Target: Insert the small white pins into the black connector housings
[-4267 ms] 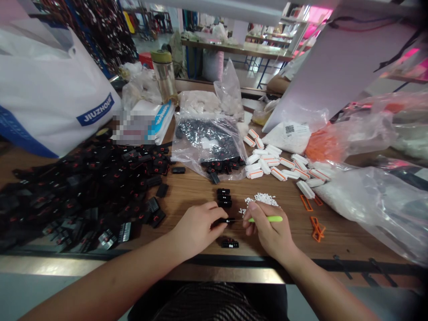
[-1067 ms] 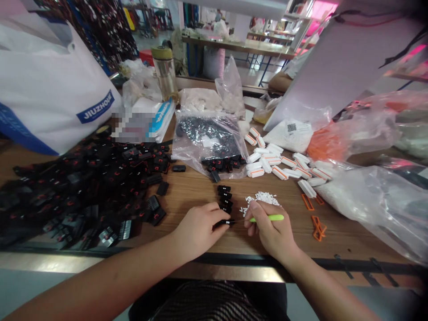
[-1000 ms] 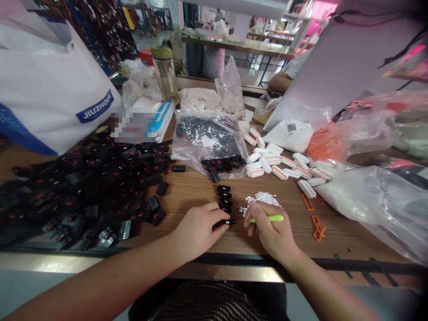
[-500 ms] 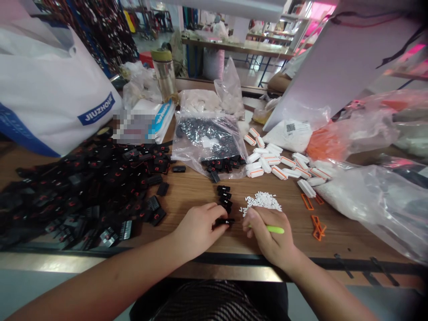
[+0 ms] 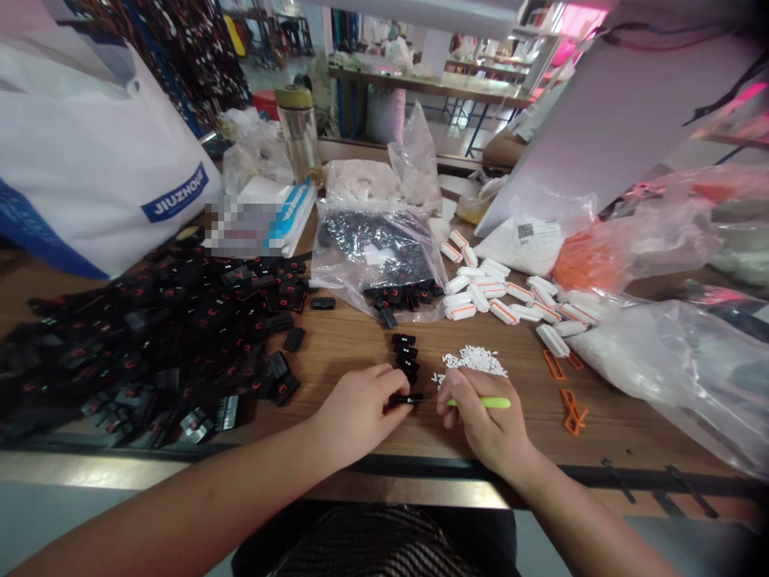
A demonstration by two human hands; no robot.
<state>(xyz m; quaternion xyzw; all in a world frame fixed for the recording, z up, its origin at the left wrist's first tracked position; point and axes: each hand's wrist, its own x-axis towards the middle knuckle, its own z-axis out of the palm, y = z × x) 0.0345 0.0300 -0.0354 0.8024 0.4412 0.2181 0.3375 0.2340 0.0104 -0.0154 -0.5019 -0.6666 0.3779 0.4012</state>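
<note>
My left hand (image 5: pixel 364 409) is closed on a small black plastic piece (image 5: pixel 411 398), holding it low over the wooden table. My right hand (image 5: pixel 484 415) grips a slim tool with a lime-green handle (image 5: pixel 493 402); its thin tip points left at the black piece, and whether they touch I cannot tell. Just beyond my right fingers lies a heap of tiny white pieces (image 5: pixel 474 359). Several similar black pieces (image 5: pixel 405 351) stand in a short row past my left fingertips.
A large pile of black parts (image 5: pixel 180 336) covers the left side. At the back are a clear bag of black parts (image 5: pixel 376 240) and a bottle (image 5: pixel 297 132). White blocks with orange edges (image 5: pixel 505 311), orange frames (image 5: pixel 573 413) and plastic bags (image 5: pixel 673 361) lie to the right.
My right hand has shifted the tool slightly, and more of its green handle shows, lying more level. My left hand keeps its hold on the black piece.
</note>
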